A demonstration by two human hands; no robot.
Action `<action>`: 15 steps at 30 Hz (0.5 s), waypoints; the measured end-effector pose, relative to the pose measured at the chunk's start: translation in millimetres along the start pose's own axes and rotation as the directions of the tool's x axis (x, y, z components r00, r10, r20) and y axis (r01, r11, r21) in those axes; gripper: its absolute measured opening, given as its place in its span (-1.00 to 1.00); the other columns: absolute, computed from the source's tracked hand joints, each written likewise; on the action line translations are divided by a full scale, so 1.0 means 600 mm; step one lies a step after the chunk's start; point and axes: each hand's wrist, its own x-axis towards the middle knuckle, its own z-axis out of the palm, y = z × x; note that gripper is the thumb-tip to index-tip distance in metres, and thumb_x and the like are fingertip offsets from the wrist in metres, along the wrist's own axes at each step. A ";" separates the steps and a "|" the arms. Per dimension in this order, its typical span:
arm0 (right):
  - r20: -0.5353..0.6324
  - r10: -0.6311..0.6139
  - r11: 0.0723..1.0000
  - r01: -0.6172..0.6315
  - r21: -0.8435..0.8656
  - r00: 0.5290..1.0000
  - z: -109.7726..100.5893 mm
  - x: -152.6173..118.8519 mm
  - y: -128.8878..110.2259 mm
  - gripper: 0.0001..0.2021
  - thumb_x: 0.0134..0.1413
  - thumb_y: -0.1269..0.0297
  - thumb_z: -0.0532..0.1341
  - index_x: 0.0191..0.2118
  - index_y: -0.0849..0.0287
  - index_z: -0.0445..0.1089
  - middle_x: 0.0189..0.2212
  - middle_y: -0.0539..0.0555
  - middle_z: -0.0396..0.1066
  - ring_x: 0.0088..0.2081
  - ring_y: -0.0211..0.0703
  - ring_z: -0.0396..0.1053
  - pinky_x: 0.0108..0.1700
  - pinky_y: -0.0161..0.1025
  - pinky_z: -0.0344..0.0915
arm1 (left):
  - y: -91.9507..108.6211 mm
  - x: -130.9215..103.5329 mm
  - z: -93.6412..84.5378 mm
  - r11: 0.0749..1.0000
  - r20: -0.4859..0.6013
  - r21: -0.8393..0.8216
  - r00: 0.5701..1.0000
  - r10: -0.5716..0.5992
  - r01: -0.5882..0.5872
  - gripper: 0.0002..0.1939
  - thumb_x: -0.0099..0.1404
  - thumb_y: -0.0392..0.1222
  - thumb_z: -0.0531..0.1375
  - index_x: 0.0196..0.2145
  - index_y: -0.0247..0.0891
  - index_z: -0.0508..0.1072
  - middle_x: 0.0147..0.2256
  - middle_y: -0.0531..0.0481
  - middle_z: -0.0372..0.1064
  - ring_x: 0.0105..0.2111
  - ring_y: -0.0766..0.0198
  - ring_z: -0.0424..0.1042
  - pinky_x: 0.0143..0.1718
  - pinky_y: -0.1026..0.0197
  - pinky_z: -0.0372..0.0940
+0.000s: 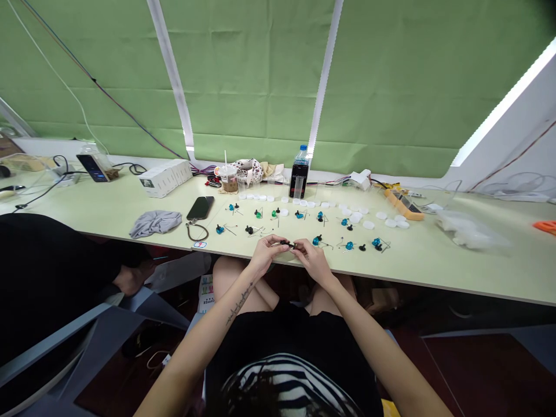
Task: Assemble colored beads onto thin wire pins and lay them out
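Observation:
At the table's front edge, my left hand (266,252) and my right hand (313,258) meet, fingertips pinched on a small black part (286,244). Its exact kind is too small to make out, and fingers cover some of it. Beyond my hands lie several small sets of blue or green pieces with black pieces and thin bent metal rods. Among them are a blue piece (315,241) just right of my hands, a black piece (249,230) to the left, and a green piece (274,214) farther back. White round caps (310,204) run in a loose row behind them.
A phone (200,208) and grey cloth (155,223) lie left. At the back stand white boxes (165,178), a drink cup (228,180), and a phone (298,178) before a bottle. Right are an orange-yellow holder (403,205) and a plastic bag (467,229). Another person (56,284) sits left.

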 end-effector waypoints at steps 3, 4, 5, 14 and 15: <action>0.011 0.006 1.000 -0.006 0.010 1.000 -0.001 0.001 -0.003 -0.76 0.17 0.17 0.11 -0.08 0.10 0.25 -0.36 0.08 0.47 -0.32 -0.07 0.46 -0.27 -0.18 0.37 | 0.002 -0.001 0.001 1.000 0.001 0.008 1.000 -0.010 0.010 -0.69 -0.11 -0.26 0.39 -0.36 -0.33 0.46 -0.35 -0.04 0.46 -0.38 0.31 0.43 -0.21 0.19 0.30; 0.013 0.008 1.000 -0.008 0.011 1.000 -0.002 0.001 -0.004 -0.76 0.17 0.17 0.11 -0.07 0.10 0.24 -0.37 0.08 0.47 -0.32 -0.07 0.46 -0.27 -0.18 0.37 | 0.002 -0.001 0.001 1.000 -0.001 0.014 1.000 -0.013 0.013 -0.69 -0.11 -0.26 0.39 -0.36 -0.33 0.46 -0.36 -0.04 0.46 -0.38 0.30 0.43 -0.22 0.19 0.30; 0.014 0.008 1.000 -0.008 0.010 1.000 -0.002 0.002 -0.004 -0.76 0.17 0.16 0.11 -0.07 0.11 0.24 -0.37 0.08 0.47 -0.32 -0.07 0.46 -0.28 -0.18 0.37 | 0.002 -0.002 0.001 1.000 -0.003 0.018 1.000 -0.014 0.014 -0.69 -0.12 -0.25 0.39 -0.37 -0.33 0.46 -0.36 -0.04 0.46 -0.39 0.30 0.43 -0.22 0.18 0.30; 0.009 0.008 1.000 -0.008 0.010 1.000 -0.001 0.000 -0.002 -0.77 0.18 0.17 0.09 -0.08 0.10 0.26 -0.35 0.09 0.47 -0.31 -0.07 0.47 -0.27 -0.18 0.38 | -0.001 0.000 -0.002 1.000 0.001 0.013 1.000 -0.010 0.010 -0.69 -0.11 -0.25 0.39 -0.36 -0.33 0.46 -0.36 -0.04 0.46 -0.38 0.30 0.43 -0.21 0.18 0.30; 0.010 0.007 1.000 -0.007 0.017 1.000 -0.001 0.000 -0.002 -0.76 0.17 0.17 0.10 -0.07 0.10 0.25 -0.36 0.08 0.47 -0.32 -0.08 0.47 -0.27 -0.19 0.37 | -0.001 0.000 -0.002 1.000 0.003 0.012 1.000 -0.012 0.012 -0.69 -0.11 -0.25 0.39 -0.36 -0.33 0.46 -0.35 -0.04 0.46 -0.38 0.31 0.43 -0.21 0.18 0.30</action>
